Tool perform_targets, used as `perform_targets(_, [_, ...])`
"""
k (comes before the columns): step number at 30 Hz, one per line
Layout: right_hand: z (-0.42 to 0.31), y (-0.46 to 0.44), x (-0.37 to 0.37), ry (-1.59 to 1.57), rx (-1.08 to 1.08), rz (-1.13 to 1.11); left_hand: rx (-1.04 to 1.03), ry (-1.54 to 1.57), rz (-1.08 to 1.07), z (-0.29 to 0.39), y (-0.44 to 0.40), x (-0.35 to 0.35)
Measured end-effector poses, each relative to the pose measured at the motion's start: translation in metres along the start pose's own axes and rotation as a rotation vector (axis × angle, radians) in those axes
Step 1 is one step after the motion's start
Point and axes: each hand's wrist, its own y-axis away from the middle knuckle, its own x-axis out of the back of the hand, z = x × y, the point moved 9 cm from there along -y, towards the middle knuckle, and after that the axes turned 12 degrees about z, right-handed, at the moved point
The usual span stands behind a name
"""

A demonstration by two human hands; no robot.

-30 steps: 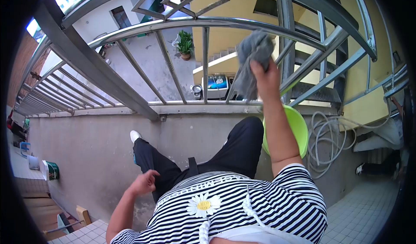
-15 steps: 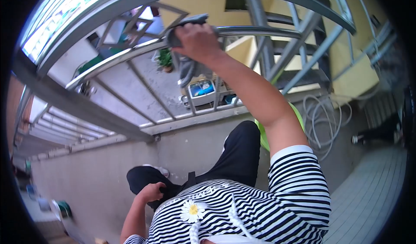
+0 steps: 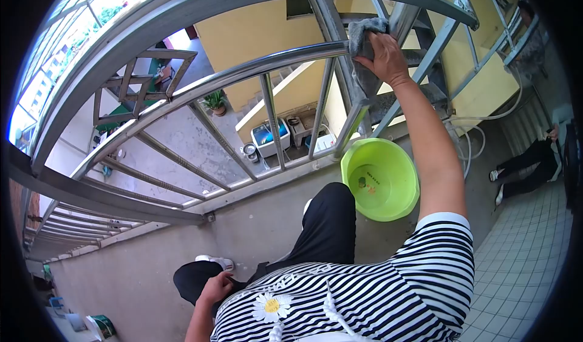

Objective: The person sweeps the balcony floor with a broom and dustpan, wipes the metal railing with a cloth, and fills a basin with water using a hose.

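Observation:
My right hand (image 3: 384,56) is wrapped over a grey cloth (image 3: 359,41) at the right end of the shiny metal handrail (image 3: 273,61). Part of the cloth hangs down beside the post there. Low in the view, my left hand (image 3: 217,286) lies on my black-trousered leg, fingers loosely stretched and holding nothing. Under my right forearm a bright green plastic basin (image 3: 388,187) stands on the floor against the foot of the railing.
Curved grey bars (image 3: 200,8) arch above the handrail. Metal stairs (image 3: 419,68) rise on the right, near a pale hose (image 3: 477,138). Below the railing are a washing machine (image 3: 270,136) and a potted plant (image 3: 215,102). A person (image 3: 531,166) in black trousers is at far right.
My right hand has moved right along the handrail with the cloth, to the rail's end. The green basin, mostly hidden before, now shows fully. My left hand stays on my leg.

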Motion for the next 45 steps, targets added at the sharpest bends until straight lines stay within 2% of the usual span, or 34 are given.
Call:
perform_targets(3, [0.000, 0.001, 0.002, -0.016, -0.067, 0.038, 0.005, -0.027, 0.023, 0.020, -0.003, 0.003])
perform_targets(5, [0.000, 0.003, 0.002, -0.057, -0.075, 0.086, -0.094, 0.061, 0.103, 0.022, -0.009, 0.001])
perform_targets(7, [-0.007, 0.000, 0.005, -0.077, -0.047, 0.113, -0.031, 0.187, 0.144, 0.028, -0.006, 0.005])
perform_targets(9, [-0.016, 0.000, 0.000, -0.050, -0.104, 0.087, -0.022, 0.591, 0.158, 0.012, -0.009, -0.005])
perform_targets(11, [-0.061, -0.009, -0.007, -0.071, -0.082, 0.010, 0.114, 0.942, 0.121, 0.006, -0.004, -0.008])
perform_targets(14, [-0.152, -0.040, -0.013, -0.157, -0.016, 0.057, 0.239, 1.249, 0.168, -0.007, -0.002, -0.004])
perform_targets(15, [-0.178, -0.047, -0.023, -0.160, -0.033, 0.038, 0.236, 1.264, 0.188, -0.010, -0.003, 0.001])
perform_targets(17, [-0.232, -0.075, -0.022, -0.233, -0.033, 0.086, 0.256, 1.495, 0.263, -0.023, 0.001, 0.013])
perform_targets(19, [-0.273, -0.092, -0.041, -0.270, -0.088, -0.069, 0.185, 1.648, 0.279, -0.031, 0.010, 0.028])
perform_targets(20, [-0.288, -0.096, -0.049, -0.378, -0.092, -0.025, 0.166, 1.729, 0.278, -0.031, 0.018, 0.038])
perform_targets(21, [-0.286, -0.086, -0.073, -0.261, -0.183, -0.007, 0.106, 1.813, 0.252, -0.038, 0.019, 0.040])
perform_targets(22, [-0.286, -0.085, -0.077, -0.262, -0.182, -0.002, 0.081, 1.881, 0.257, -0.050, 0.021, 0.038])
perform_targets(23, [-0.291, -0.086, -0.071, -0.222, -0.105, 0.092, 0.026, 2.003, 0.236, -0.059, 0.025, 0.038])
perform_targets(24, [-0.288, -0.083, -0.074, -0.100, -0.097, 0.031, -0.067, 2.121, 0.163, -0.057, 0.029, 0.038])
perform_targets(25, [-0.287, -0.090, -0.073, -0.062, -0.091, -0.053, -0.098, 2.151, 0.116, -0.056, 0.032, 0.041])
perform_targets(27, [-0.288, -0.100, -0.053, -0.070, 0.015, 0.033, -0.115, 2.139, 0.103, -0.055, 0.033, 0.039])
perform_targets(30, [-0.270, -0.111, -0.053, -0.280, 0.016, -0.102, -0.050, 2.101, 0.108, -0.055, 0.037, 0.038])
perform_targets(35, [-0.203, -0.092, -0.071, -0.374, -0.059, -0.234, -0.038, 2.100, 0.148, -0.063, 0.044, 0.032])
perform_targets(37, [-0.173, -0.085, -0.070, -0.439, -0.290, -0.520, -0.028, 2.096, 0.185, -0.066, 0.048, 0.034])
perform_targets(40, [-0.095, -0.055, -0.092, -0.308, -0.321, -0.424, -0.084, 2.209, 0.315, -0.073, 0.062, 0.056])
perform_targets(42, [-0.085, -0.050, -0.095, -0.278, -0.310, -0.411, -0.045, 2.186, 0.605, -0.116, 0.074, 0.080])
perform_targets(43, [-0.083, -0.049, -0.096, -0.246, -0.295, -0.402, -0.213, 2.172, 0.680, -0.140, 0.082, 0.104])
perform_targets(44, [-0.085, -0.050, -0.093, -0.237, -0.289, -0.363, -0.237, 2.434, 0.733, -0.179, 0.090, 0.121])
perform_targets(45, [-0.091, -0.051, -0.089, -0.242, -0.297, -0.360, -0.025, 2.345, 1.019, -0.219, 0.112, 0.146])
